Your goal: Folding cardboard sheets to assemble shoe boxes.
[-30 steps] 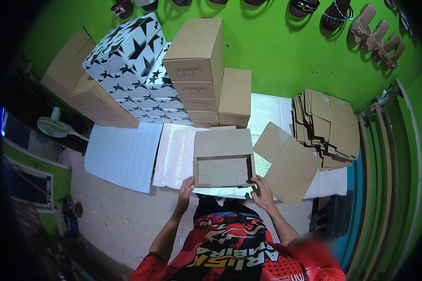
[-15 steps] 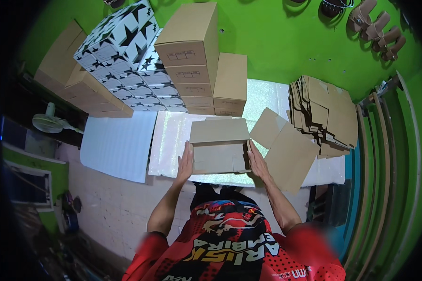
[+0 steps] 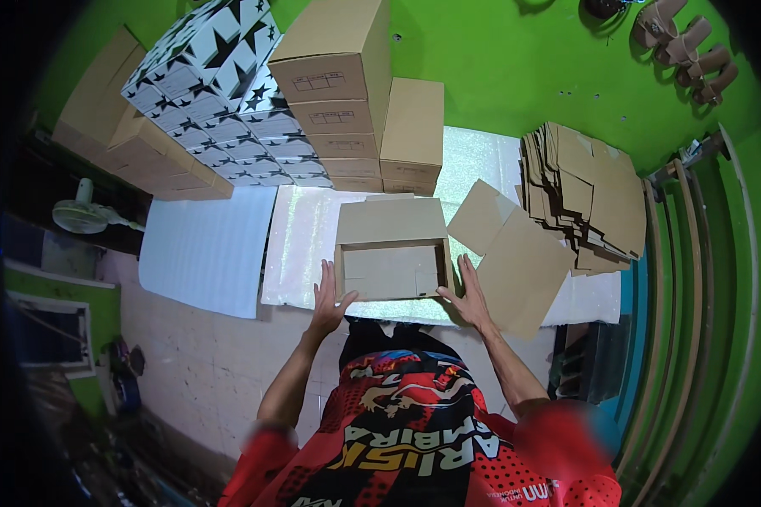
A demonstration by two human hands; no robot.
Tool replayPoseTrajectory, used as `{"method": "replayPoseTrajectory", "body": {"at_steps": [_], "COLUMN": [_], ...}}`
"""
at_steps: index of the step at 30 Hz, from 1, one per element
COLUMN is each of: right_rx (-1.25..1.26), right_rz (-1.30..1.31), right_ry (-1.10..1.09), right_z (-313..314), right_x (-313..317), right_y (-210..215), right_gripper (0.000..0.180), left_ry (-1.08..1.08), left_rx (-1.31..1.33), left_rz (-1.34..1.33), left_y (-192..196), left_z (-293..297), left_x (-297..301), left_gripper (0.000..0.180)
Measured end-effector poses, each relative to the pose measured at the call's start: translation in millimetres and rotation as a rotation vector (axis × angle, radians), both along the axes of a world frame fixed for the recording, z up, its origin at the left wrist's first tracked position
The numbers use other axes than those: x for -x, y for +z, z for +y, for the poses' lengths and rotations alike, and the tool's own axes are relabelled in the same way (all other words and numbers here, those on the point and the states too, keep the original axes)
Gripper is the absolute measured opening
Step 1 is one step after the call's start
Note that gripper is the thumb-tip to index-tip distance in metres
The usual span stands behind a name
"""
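Observation:
In front of me a brown cardboard box (image 3: 391, 221) lies on the pale covered table, its lid flap raised at the far side and its inside showing. At its near left corner is my left hand (image 3: 327, 302), fingers stretched out and the thumb at the front edge. My right hand (image 3: 468, 296) is spread at the near right corner, with its thumb toward the front wall. Neither hand wraps round the box. Flat cardboard blanks (image 3: 520, 270) lie just right of my right hand.
Flat cardboard (image 3: 592, 186) is piled at the right back. Closed brown boxes (image 3: 334, 93) and star-patterned boxes (image 3: 220, 76) stand stacked at the back left. A white foam sheet (image 3: 207, 253) lies to the left, near a fan (image 3: 84, 211). Sandals (image 3: 685, 51) hang on the green wall.
My hands have slid from the box's sides back toward its near corners, and the fingers have spread. The whole view has shifted slightly; the box stays in its place.

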State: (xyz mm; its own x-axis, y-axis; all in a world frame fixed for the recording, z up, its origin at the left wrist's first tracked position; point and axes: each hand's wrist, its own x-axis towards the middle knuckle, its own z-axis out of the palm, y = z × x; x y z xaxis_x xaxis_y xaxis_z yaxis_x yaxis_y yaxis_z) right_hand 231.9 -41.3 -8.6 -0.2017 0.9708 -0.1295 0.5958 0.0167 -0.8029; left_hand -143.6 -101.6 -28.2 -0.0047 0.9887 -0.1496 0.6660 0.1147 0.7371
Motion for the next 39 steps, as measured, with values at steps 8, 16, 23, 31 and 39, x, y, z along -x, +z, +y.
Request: {"method": "replayPoseTrajectory", "body": {"at_steps": [8,16,23,31,39], "right_rx": [0.082,0.119,0.221,0.253,0.257], "right_rz": [0.063,0.333,0.466,0.596,0.528], "right_ry": [0.030,-0.185,-0.190,-0.303,-0.345], "right_z": [-3.3,33.0,90.7,68.7,70.6], "right_x": [-3.0,6.5,20.2,28.6,23.5], "right_y": [-10.1,-7.4,-27.3,-1.4,-14.3], "right_gripper": [0.099,0.062,0.051,0.032,0.030], "left_ry": [0.023,0.174,0.236,0.401,0.391], "left_rx": [0.030,-0.046,0.235,0.163,0.139], "left_rz": [-0.145,-0.231,-0.641,-0.961,-0.908], "left_y": [-3.3,-18.6,5.3,-6.8,-9.9], "left_z": [0.2,32.4,99.4,90.6,88.0], "left_x": [-2.8,29.9,25.2,30.7,28.1], "left_gripper": [0.091,0.074,0.061,0.057,0.058]}}
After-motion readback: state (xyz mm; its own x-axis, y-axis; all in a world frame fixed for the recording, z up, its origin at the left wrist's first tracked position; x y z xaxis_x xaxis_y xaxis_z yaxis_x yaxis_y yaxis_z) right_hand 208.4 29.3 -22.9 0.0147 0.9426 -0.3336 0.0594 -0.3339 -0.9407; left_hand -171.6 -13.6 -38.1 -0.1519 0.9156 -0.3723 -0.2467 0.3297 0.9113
